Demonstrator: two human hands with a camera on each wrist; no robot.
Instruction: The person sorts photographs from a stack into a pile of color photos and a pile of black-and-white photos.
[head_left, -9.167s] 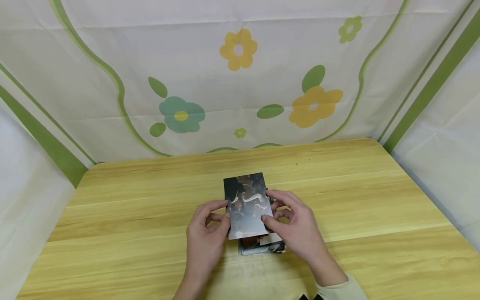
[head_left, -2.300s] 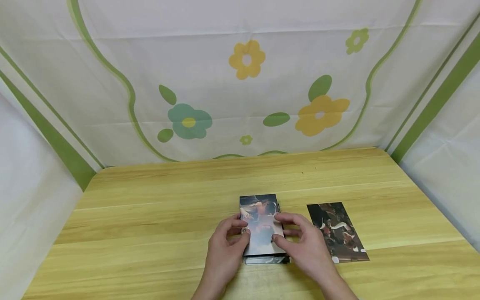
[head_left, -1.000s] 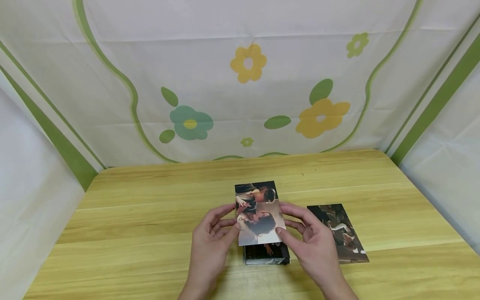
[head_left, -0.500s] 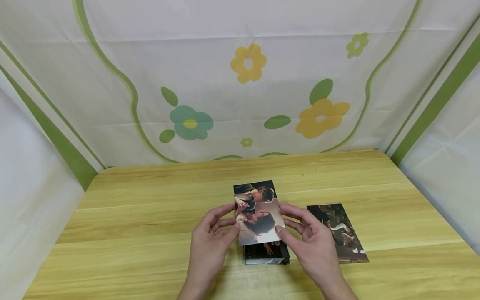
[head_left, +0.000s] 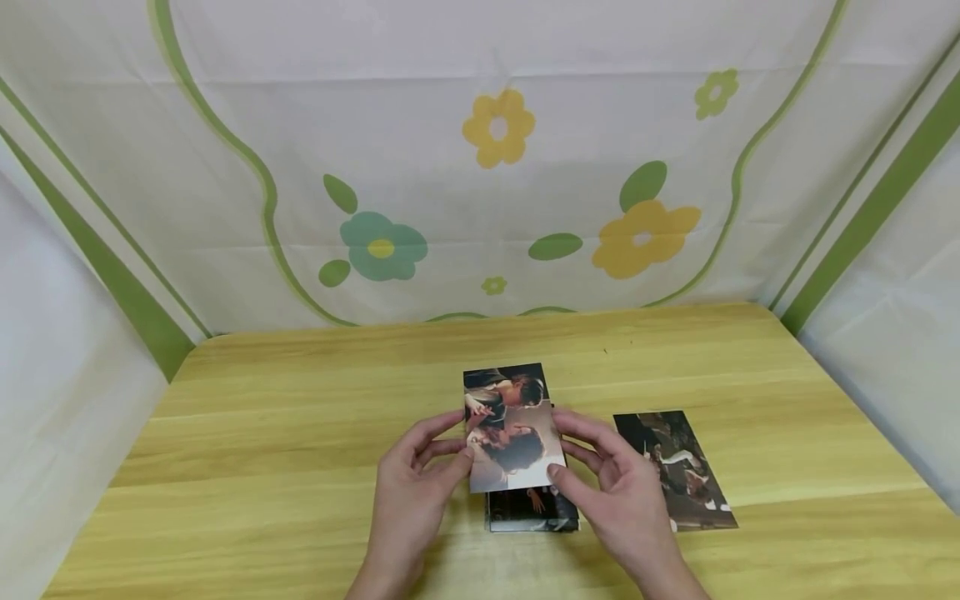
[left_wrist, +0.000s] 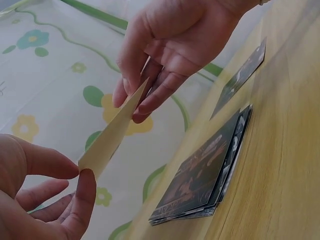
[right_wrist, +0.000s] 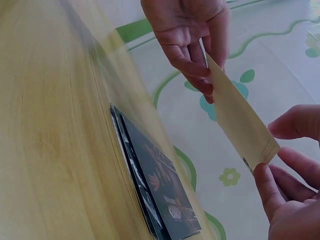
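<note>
A: And it's up; the held photo (head_left: 506, 450), down over the stack (head_left: 531, 518) a couple of seconds ago, now hangs apart above it, tilted towards the camera

B: Who's got hold of it?

A: Both sides; the left hand (head_left: 411, 500) pinches the left edge between thumb and forefinger, the rest of its fingers bent behind; the right hand (head_left: 630, 504) pinches the opposite edge, thumb on the picture side

B: Any shift in that last half second?

A: Barely; a touch to the left, grip unchanged; from the right wrist you catch its pale back (right_wrist: 237, 112), faint lines in one corner

B: And what's that off to the right?

A: The loose photo (head_left: 693, 475), lying on the table (head_left: 300, 433) beside the right hand; it looks like the very print those hands were holding nine seconds ago

B: So what does that mean for the work?

A: One print at a time, I'd judge; one laid aside, a second in hand, and the lift has bared a dark print on top of the stack; how many lie beneath, I can't tell
</note>
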